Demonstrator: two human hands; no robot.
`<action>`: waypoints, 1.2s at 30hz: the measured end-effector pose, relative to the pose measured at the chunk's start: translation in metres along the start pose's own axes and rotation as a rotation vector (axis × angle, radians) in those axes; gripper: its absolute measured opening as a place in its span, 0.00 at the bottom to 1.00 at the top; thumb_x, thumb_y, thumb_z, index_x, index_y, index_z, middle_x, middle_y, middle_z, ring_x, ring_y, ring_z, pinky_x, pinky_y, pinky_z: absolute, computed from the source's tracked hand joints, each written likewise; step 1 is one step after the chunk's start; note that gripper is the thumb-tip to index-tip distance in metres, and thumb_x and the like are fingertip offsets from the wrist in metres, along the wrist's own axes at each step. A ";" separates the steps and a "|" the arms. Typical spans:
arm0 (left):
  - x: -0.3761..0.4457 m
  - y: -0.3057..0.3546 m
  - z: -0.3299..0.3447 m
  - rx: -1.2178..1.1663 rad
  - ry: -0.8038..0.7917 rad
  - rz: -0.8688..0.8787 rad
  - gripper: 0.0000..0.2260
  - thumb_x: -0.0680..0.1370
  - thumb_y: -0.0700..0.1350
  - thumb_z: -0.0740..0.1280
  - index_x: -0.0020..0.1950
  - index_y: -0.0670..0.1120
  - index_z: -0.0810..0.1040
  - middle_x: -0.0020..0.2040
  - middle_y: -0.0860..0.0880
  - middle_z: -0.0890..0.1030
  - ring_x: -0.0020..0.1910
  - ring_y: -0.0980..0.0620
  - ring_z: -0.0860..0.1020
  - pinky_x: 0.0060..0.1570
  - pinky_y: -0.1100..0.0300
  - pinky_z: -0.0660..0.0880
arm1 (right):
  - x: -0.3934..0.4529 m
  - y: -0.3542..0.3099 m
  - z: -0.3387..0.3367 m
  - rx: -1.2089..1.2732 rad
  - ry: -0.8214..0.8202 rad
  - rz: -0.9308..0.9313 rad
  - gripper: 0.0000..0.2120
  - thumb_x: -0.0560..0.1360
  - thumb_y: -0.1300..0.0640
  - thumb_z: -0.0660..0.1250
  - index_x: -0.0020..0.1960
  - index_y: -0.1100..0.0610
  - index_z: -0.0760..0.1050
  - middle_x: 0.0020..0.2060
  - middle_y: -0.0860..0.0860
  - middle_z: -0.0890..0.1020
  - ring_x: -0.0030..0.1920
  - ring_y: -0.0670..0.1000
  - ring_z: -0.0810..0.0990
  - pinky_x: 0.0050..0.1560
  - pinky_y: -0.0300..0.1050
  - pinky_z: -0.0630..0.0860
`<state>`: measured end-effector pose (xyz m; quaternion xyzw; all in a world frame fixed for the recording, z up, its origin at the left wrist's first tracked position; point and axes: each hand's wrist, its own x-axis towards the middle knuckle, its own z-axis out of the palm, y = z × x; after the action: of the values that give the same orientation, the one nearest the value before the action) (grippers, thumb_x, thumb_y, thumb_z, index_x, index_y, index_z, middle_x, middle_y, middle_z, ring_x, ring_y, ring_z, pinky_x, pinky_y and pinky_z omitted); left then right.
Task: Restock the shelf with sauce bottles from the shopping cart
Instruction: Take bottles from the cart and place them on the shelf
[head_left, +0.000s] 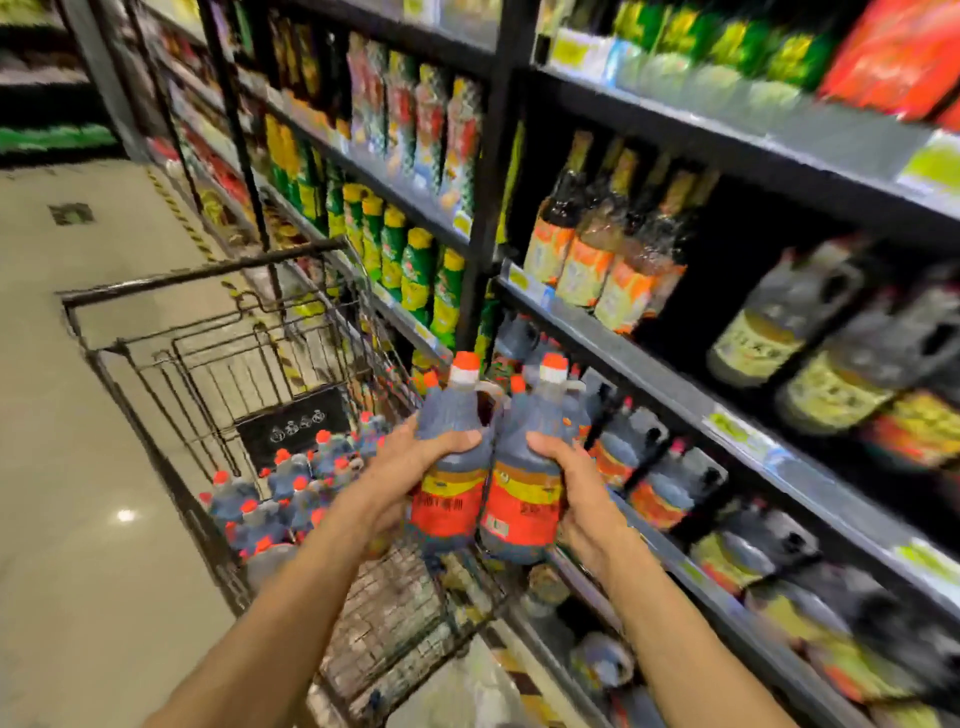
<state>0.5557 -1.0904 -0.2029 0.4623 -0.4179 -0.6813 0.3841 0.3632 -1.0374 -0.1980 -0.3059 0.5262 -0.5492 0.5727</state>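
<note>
Fingers (457, 441) grip two sauce bottles (452, 467); red labels' writing unreadable.

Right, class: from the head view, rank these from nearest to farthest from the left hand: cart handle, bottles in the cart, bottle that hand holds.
1. Held bottle, in the left hand.
2. Bottles in the cart, lower left.
3. Cart handle, far end, upper left.
</note>
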 end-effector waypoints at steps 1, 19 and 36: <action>-0.004 0.003 0.017 -0.005 -0.041 0.012 0.13 0.74 0.40 0.75 0.58 0.44 0.81 0.46 0.45 0.88 0.39 0.48 0.87 0.35 0.57 0.81 | -0.014 -0.009 -0.009 0.009 0.033 -0.025 0.20 0.69 0.57 0.73 0.60 0.60 0.82 0.53 0.61 0.87 0.47 0.61 0.86 0.51 0.56 0.83; -0.197 -0.069 0.366 0.224 -0.855 -0.090 0.18 0.73 0.43 0.77 0.62 0.46 0.80 0.50 0.43 0.88 0.44 0.43 0.87 0.46 0.49 0.83 | -0.380 -0.032 -0.245 0.119 0.851 -0.425 0.24 0.70 0.52 0.73 0.63 0.60 0.79 0.54 0.60 0.87 0.51 0.63 0.86 0.51 0.58 0.82; -0.558 -0.214 0.638 0.395 -1.487 -0.232 0.23 0.68 0.47 0.81 0.62 0.46 0.81 0.48 0.44 0.88 0.43 0.43 0.87 0.42 0.51 0.81 | -0.799 0.010 -0.388 0.240 1.506 -0.594 0.24 0.68 0.53 0.78 0.63 0.56 0.80 0.53 0.57 0.87 0.50 0.61 0.87 0.47 0.53 0.82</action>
<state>0.0741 -0.3700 -0.0855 -0.0156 -0.6283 -0.7611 -0.1605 0.1274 -0.1872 -0.0952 0.0817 0.6045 -0.7889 -0.0751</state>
